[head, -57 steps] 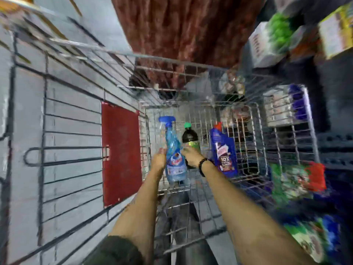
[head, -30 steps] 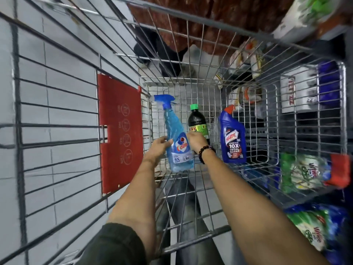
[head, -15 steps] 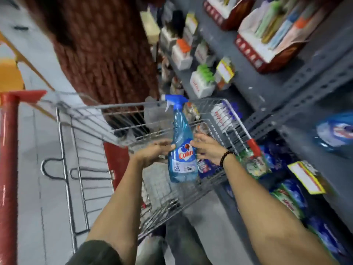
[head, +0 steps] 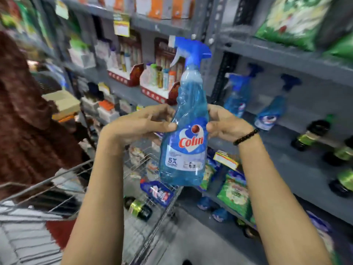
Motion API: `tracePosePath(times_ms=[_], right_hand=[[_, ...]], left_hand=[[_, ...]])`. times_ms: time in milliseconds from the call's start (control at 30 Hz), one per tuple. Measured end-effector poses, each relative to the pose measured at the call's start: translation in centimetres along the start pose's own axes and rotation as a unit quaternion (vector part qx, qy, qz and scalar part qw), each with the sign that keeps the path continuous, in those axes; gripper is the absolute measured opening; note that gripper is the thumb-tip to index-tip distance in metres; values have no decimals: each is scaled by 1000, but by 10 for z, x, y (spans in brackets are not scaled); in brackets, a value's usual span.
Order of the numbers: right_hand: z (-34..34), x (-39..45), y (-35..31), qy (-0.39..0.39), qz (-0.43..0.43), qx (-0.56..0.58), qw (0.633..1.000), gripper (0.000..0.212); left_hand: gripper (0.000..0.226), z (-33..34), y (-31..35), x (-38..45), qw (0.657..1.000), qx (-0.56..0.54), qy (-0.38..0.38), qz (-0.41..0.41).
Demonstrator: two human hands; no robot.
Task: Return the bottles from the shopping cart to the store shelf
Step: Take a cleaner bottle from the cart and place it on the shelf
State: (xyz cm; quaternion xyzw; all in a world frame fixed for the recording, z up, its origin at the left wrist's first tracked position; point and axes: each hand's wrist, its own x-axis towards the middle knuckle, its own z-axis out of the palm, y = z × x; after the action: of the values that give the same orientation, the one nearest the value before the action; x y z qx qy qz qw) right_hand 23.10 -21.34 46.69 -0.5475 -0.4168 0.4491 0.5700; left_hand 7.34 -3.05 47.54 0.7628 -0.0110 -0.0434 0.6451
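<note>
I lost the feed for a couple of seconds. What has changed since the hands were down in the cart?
The blue spray bottle has come up out of the shopping cart and is now held upright in front of the grey shelf, where matching spray bottles stand. The left hand and right hand still hold it from either side. The dark green-labelled bottle and the blue toilet cleaner bottle remain in the cart.

— How do we have our arms?
— Both stretched forward, forearms bare, a dark bead band on our right wrist.
— And our hands?
— Our left hand [head: 141, 124] and right hand [head: 225, 123] face each other, palms inward, fingers curled, thumbs pressing the bottle [head: 186, 134] between them, holding it upright.
</note>
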Motion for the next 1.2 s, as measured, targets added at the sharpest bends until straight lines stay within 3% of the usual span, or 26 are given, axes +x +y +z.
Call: tracePosePath(times_ms=[100,167,267,333,400,533,767,1200], right_hand=[[-17,-31,-6,15,-3,-16,1000,75],[-33,-52,1,42,12,-8,999,72],[-67,-83,29,134,39,-8,990,67],[-93,-102,51,219,53,-33,974,45],[-118,-115,65,287,60,-62,954,28],[-175,-132,75,387,54,-110,914,30],[-261,-124,88,459,57,-155,873,41],[-258,-120,105,528,68,-93,842,55]], left_hand=[[56,17,7,26,999,19,-42,1],[47,31,2,51,997,32,-70,-13],[34,61,-19,101,995,42,-86,-35],[29,83,-39,137,996,52,-71,-31],[39,104,-57,174,997,55,-49,-10],[51,145,-68,256,995,92,6,45],[50,171,-81,363,987,146,46,56],[57,186,-97,355,987,140,69,28]])
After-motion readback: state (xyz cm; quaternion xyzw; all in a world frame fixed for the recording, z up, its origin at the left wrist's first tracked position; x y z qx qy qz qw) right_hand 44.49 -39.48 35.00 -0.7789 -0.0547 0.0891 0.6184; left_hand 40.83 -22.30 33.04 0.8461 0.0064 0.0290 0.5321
